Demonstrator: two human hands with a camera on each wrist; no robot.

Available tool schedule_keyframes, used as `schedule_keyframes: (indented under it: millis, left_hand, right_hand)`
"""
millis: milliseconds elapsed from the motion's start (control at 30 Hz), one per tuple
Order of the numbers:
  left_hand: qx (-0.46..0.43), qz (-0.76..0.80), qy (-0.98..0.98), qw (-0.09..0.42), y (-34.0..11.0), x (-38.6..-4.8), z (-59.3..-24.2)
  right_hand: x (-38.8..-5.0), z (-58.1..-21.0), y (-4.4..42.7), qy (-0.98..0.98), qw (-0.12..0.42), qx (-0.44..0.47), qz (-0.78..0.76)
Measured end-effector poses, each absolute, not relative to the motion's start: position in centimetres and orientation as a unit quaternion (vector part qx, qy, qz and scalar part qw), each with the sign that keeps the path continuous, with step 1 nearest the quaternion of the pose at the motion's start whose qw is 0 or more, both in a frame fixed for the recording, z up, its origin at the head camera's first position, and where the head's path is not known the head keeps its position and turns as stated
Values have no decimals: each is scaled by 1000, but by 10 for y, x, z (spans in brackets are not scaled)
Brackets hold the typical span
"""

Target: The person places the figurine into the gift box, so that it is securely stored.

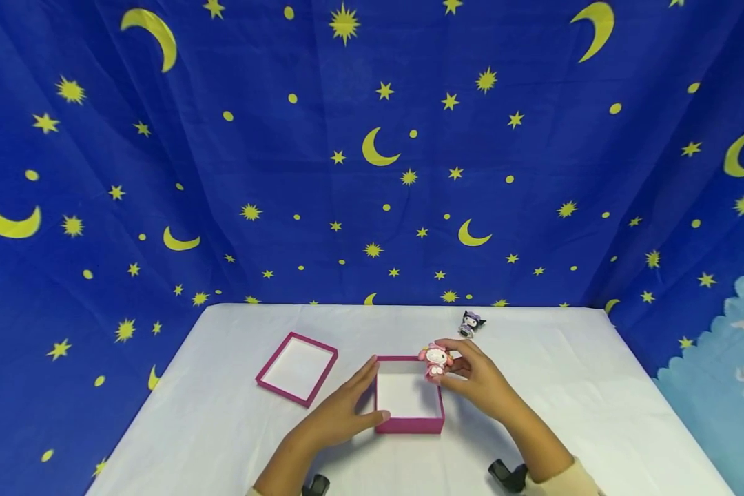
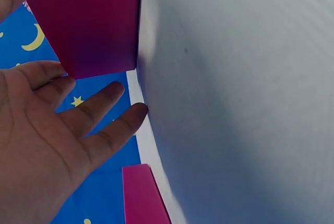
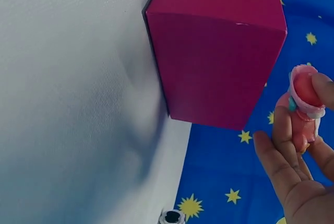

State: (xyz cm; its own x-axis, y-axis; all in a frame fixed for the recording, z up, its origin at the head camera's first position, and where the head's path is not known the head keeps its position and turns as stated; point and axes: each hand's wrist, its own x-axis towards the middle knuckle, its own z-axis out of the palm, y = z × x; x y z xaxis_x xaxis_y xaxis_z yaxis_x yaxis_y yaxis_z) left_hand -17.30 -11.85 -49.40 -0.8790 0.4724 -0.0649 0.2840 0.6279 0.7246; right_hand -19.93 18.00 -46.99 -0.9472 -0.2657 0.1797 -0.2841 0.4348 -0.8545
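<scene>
A magenta square box (image 1: 409, 426) with a white inside stands lidless on the table. My left hand (image 1: 341, 413) holds its left side across the rim, thumb at the near corner and a fingertip at the far one; the remaining fingers spread out in the left wrist view. Over the box's right rim, my right hand (image 1: 480, 382) pinches a small pink and white character figurine (image 1: 436, 361) between thumb and fingers. The right wrist view shows the back of the figurine (image 3: 308, 96) beside the box wall (image 3: 216, 70).
A matching magenta lid (image 1: 313, 389) lies inside up to the left of the box. Behind my right hand stands a black, white and purple figurine (image 1: 470, 324). The white-covered table (image 1: 180, 441) ends at a blue star-and-moon curtain (image 1: 322, 227).
</scene>
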Motion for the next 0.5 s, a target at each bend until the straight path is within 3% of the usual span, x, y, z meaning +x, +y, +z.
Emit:
schedule_keyframes:
  millis: [500]
  left_hand:
    - [215,376,893,125,-119,-175,-496]
  right_hand:
    - [-192,-470,164,-869,3,217,445]
